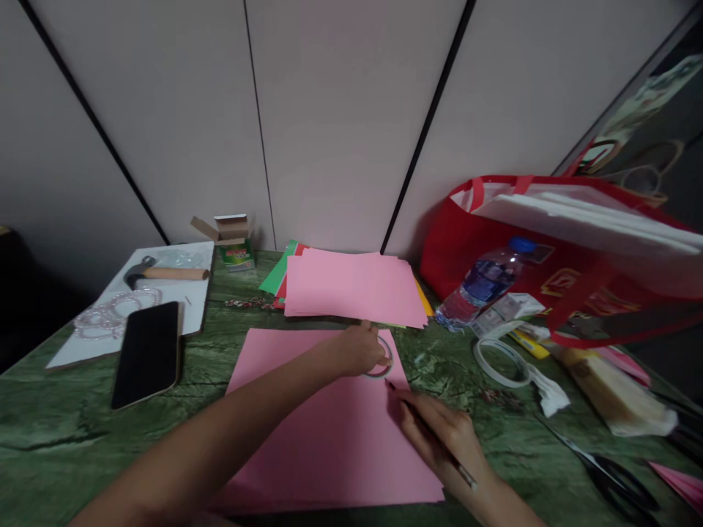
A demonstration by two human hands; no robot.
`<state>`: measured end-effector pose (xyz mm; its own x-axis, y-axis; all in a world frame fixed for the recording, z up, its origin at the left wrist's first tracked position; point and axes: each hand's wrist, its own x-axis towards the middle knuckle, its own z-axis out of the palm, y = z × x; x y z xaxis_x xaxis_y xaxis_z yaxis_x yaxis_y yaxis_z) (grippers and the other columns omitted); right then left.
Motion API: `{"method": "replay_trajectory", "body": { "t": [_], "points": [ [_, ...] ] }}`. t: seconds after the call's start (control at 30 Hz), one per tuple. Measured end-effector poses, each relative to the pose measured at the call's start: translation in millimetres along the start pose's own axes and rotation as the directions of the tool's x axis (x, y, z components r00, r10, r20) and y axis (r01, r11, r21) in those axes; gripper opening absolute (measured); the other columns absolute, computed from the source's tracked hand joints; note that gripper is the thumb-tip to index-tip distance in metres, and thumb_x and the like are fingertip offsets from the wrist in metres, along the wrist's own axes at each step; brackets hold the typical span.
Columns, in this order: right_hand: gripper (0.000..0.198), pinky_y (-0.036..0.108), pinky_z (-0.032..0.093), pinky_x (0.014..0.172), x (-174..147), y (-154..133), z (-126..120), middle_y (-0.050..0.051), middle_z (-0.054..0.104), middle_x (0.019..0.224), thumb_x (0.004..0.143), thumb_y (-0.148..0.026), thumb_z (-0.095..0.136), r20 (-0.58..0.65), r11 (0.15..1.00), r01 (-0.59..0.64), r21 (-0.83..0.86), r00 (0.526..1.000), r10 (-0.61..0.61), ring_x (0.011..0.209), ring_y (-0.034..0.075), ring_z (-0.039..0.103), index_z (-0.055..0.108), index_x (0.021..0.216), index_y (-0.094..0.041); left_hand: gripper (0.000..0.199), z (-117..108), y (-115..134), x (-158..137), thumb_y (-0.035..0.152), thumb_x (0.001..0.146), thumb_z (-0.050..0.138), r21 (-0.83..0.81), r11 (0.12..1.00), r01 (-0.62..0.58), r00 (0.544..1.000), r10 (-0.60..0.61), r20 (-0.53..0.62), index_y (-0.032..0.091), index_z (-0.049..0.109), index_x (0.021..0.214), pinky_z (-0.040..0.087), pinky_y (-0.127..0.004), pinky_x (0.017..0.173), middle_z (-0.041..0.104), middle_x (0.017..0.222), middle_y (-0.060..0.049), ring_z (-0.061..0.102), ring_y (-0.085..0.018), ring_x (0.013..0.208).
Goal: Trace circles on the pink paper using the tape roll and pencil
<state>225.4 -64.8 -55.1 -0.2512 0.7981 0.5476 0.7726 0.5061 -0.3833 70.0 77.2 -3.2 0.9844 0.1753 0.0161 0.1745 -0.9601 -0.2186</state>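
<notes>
A sheet of pink paper point(335, 439) lies in front of me on a stack of the same. Near its upper right corner lies a ring-shaped roll of tape point(378, 375). My left hand point(359, 351) reaches across the sheet, its fingers closed on the ring and holding it against the paper. A pencil point(462, 471) is gripped in my right hand point(444, 432), which rests on the sheet's right edge. The pencil's tip points at the paper just below the ring. My left hand partly covers the ring's left side.
Behind the sheet sits a stack of coloured paper point(351, 285). On the left are a phone point(147, 355), a hammer point(170, 273) and a small box point(236, 249). To the right stand a water bottle point(480, 285) and red bag point(461, 241), with loose tape point(499, 373) and scissors point(609, 472) nearby.
</notes>
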Motion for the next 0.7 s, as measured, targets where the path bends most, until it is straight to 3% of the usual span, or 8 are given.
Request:
{"method": "replay_trajectory", "body": {
  "t": [0.3, 0.47, 0.53, 0.63, 0.7],
  "points": [
    [0.024, 0.026, 0.056, 0.076, -6.4, 12.3, -2.9, 0.009, 0.070, 0.099, 0.090, -0.020, 0.047, -0.007, 0.993, -0.102, 0.057, 0.995, 0.103, 0.084, 0.018, 0.069, 0.059, 0.111, -0.018, 0.022, 7.2, 2.8, -5.1, 0.006, 0.076, 0.057, -0.032, 0.999, 0.006, 1.000, -0.006, 0.001, 0.021, 0.065, 0.090, 0.033, -0.032, 0.070, 0.063, 0.066, -0.005, 0.055, -0.020, 0.070],
    [0.024, 0.028, 0.056, 0.075, -14.6, -1.3, -7.4, 0.008, 0.070, 0.097, 0.092, -0.019, 0.042, -0.010, 0.987, -0.148, 0.055, 0.989, 0.149, 0.085, 0.018, 0.069, 0.057, 0.110, -0.020, 0.007, 6.3, 10.4, -13.7, 0.018, 0.083, 0.058, -0.227, 0.966, 0.123, 0.992, -0.126, -0.002, 0.015, 0.059, 0.089, 0.036, -0.032, 0.079, 0.063, 0.089, -0.007, 0.055, -0.021, 0.088],
    [0.020, 0.030, 0.055, 0.080, -17.6, -9.7, -11.4, 0.009, 0.068, 0.102, 0.089, -0.024, 0.050, 0.048, 0.986, -0.149, 0.075, 0.988, 0.146, 0.093, 0.019, 0.067, 0.056, 0.107, -0.021, 0.020, 9.0, 12.9, -18.7, 0.029, 0.079, 0.066, -0.326, 0.926, 0.189, 0.980, -0.198, 0.005, 0.013, 0.058, 0.087, 0.038, -0.031, 0.082, 0.059, 0.104, -0.011, 0.053, -0.023, 0.098],
    [0.043, 0.035, 0.050, 0.091, -24.7, -20.2, -15.3, 0.012, 0.060, 0.118, 0.076, -0.033, 0.068, 0.162, 0.985, -0.124, 0.117, 0.981, 0.104, 0.112, 0.023, 0.057, 0.050, 0.112, -0.021, 0.020, 18.9, 14.7, -26.7, 0.021, 0.069, 0.074, -0.483, 0.855, 0.192, 0.972, -0.233, -0.027, 0.012, 0.058, 0.077, 0.039, -0.032, 0.089, 0.050, 0.120, -0.014, 0.046, -0.026, 0.114],
    [0.058, 0.040, 0.046, 0.096, -32.4, -24.4, -14.0, 0.014, 0.054, 0.125, 0.069, -0.035, 0.074, 0.194, 0.983, -0.135, 0.123, 0.975, 0.109, 0.120, 0.026, 0.051, 0.045, 0.118, -0.021, 0.011, 27.3, 15.4, -30.8, 0.008, 0.070, 0.067, -0.555, 0.813, 0.176, 0.962, -0.261, -0.077, 0.013, 0.058, 0.073, 0.039, -0.032, 0.091, 0.052, 0.116, -0.012, 0.046, -0.024, 0.114]
  ]
}}
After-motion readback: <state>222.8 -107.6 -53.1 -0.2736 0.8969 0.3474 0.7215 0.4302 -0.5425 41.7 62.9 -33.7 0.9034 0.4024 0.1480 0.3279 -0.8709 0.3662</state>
